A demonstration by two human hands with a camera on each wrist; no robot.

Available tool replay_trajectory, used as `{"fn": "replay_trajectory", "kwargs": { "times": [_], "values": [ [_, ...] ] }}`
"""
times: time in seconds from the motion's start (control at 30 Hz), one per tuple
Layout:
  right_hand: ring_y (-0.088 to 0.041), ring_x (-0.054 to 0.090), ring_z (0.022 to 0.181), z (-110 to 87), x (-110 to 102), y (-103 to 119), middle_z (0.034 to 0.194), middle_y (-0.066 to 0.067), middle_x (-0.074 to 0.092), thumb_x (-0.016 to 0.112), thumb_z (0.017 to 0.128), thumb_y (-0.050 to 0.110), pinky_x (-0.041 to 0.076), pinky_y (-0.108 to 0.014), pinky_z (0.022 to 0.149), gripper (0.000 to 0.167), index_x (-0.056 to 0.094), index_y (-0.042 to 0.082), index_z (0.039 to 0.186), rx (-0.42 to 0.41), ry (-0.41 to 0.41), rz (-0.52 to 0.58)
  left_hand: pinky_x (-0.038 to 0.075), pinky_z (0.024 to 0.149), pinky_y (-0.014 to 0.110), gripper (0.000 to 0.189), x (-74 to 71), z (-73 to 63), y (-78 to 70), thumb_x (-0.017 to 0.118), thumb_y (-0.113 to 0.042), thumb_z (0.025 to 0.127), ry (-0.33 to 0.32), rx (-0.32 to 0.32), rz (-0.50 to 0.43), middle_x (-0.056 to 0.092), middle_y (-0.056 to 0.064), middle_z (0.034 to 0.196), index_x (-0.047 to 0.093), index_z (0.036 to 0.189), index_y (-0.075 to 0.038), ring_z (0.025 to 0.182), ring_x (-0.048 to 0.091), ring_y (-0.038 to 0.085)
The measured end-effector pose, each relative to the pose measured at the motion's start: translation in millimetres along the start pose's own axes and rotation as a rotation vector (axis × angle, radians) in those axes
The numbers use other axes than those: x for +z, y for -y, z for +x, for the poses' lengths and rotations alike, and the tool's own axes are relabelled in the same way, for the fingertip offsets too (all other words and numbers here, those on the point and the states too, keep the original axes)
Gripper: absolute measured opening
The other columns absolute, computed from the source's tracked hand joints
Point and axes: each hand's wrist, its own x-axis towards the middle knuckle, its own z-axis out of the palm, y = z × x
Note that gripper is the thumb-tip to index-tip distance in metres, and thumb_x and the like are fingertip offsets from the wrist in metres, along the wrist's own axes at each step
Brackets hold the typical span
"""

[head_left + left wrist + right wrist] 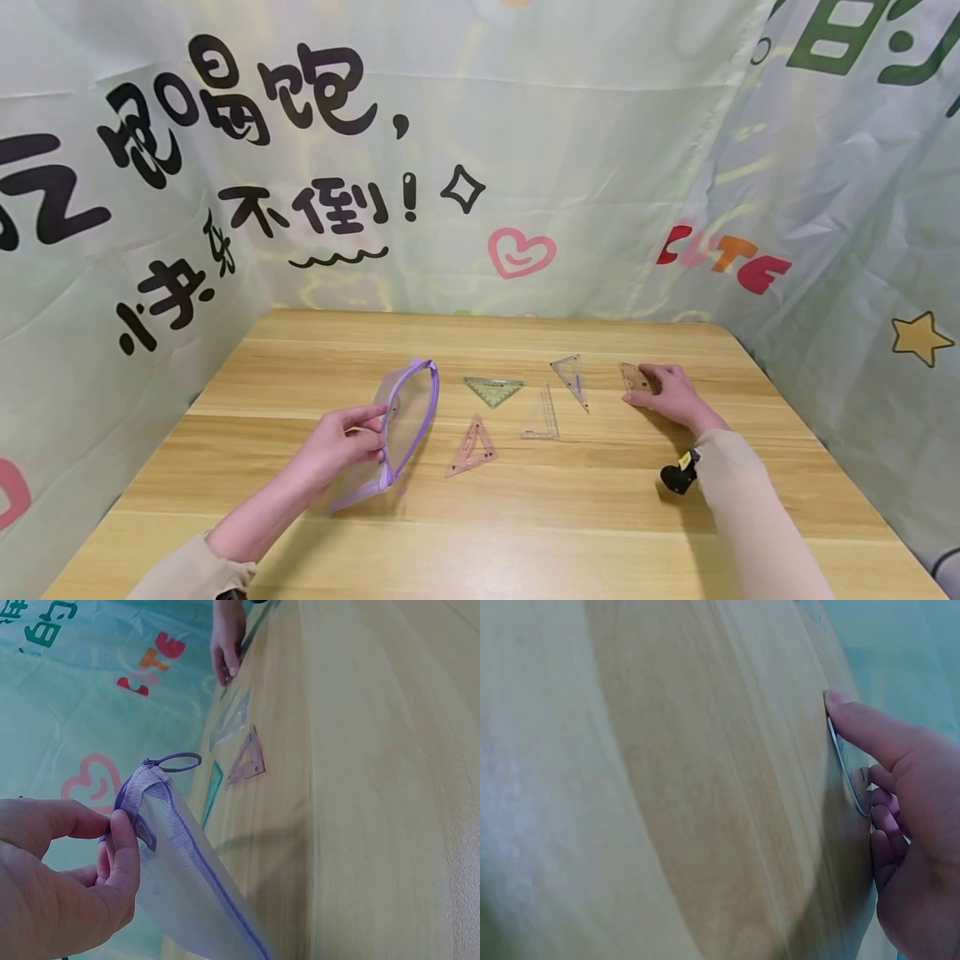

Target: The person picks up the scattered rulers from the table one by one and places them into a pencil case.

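Note:
My left hand pinches the edge of a see-through pouch with purple zipper trim, its mouth gaping to the right. In the left wrist view, thumb and forefinger grip the pouch near a purple pull loop. At the right of the table, my right hand holds a clear protractor by its ends, thumb at the near end. The right wrist view shows the protractor's curved edge close over the wood, its far part hidden by the fingers.
Between the hands lie a green set square, a pink set square and two clear set squares. Printed cloth hangs behind the wooden table and along its sides.

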Motion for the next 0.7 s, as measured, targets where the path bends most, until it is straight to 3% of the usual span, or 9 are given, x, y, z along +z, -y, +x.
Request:
{"fn": "replay_trajectory", "kwargs": {
  "times": [0.7],
  "values": [
    [-0.047,0.033,0.124,3.4,-5.7,-0.5,0.135,-0.033,0.041,0.069,0.09,0.035,0.031,-0.066,0.099,0.066,0.046,-0.002,0.139,-0.074,0.031,0.014,0.06,0.075,0.02,0.062,0.9,-0.5,-0.8,0.059,0.001,0.083,-0.012,-0.016,-0.005,0.054,0.006,0.1,0.042,0.142,0.013,0.085,0.059,0.013]
  ]
}}
